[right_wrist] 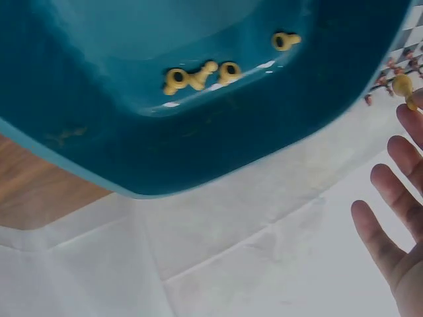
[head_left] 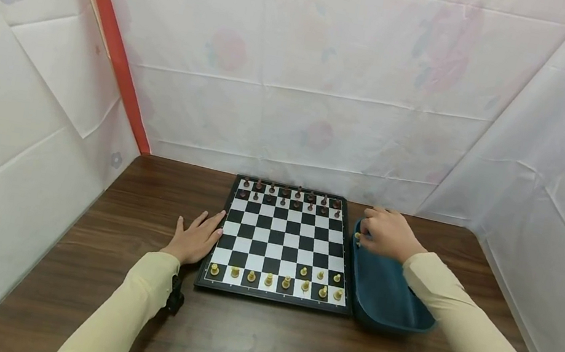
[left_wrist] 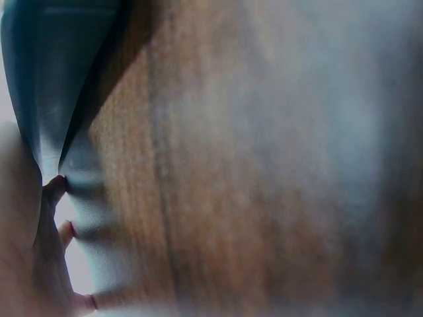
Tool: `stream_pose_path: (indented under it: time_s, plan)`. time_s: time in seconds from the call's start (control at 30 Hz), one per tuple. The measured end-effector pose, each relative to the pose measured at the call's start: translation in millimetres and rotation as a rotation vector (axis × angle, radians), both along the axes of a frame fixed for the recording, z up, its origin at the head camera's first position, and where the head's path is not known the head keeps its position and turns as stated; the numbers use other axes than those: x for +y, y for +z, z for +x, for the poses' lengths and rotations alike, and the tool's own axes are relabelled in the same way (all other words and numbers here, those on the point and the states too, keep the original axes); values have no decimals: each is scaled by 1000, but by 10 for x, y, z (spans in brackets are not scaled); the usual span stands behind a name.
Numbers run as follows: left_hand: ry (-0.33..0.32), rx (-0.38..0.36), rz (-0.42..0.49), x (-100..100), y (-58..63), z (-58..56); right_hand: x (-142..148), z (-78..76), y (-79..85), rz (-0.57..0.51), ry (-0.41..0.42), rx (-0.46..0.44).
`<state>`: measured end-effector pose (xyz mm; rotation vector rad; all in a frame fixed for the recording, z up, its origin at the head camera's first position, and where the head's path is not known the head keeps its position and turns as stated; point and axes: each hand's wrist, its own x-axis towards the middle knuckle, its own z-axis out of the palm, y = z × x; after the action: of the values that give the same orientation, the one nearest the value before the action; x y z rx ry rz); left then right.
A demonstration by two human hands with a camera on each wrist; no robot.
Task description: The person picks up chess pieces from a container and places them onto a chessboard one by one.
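Observation:
My right hand [head_left: 389, 234] is over the far end of a blue tray [head_left: 383, 324], pinching a yellow chess pawn [right_wrist: 402, 86] by the fingertips. The other fingers spread apart in the right wrist view. Several more yellow chess pieces [right_wrist: 229, 72] lie on the tray's floor there. My left hand [head_left: 195, 238] rests with straight fingers against the left edge of a black-and-white chessboard [head_left: 276, 237]. Yellow pieces [head_left: 269, 279] fill the board's near row, and 3 yellow pawns [head_left: 321, 274] stand ahead of them at the right. Dark red-brown pieces [head_left: 285, 191] occupy the two far rows.
The tray sits right beside the board's right edge. Both are on a dark wooden table [head_left: 254, 346]. White cloth walls [head_left: 298, 79] enclose the table at the back and sides, with a red strip [head_left: 114, 42] at the back left corner.

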<state>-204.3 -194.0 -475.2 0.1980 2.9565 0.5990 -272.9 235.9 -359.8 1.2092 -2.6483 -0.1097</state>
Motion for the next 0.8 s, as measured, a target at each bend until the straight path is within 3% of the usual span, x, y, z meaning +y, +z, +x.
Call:
stream_pose_path:
  time_s: [0.23,0.8]
  plan:
    - [-5,-7,-2,0,23,-12,-191,48,74,16,33,-9]
    - [-3,-18,10,-6,-10,-5,-724,185,44,123,128,-11]
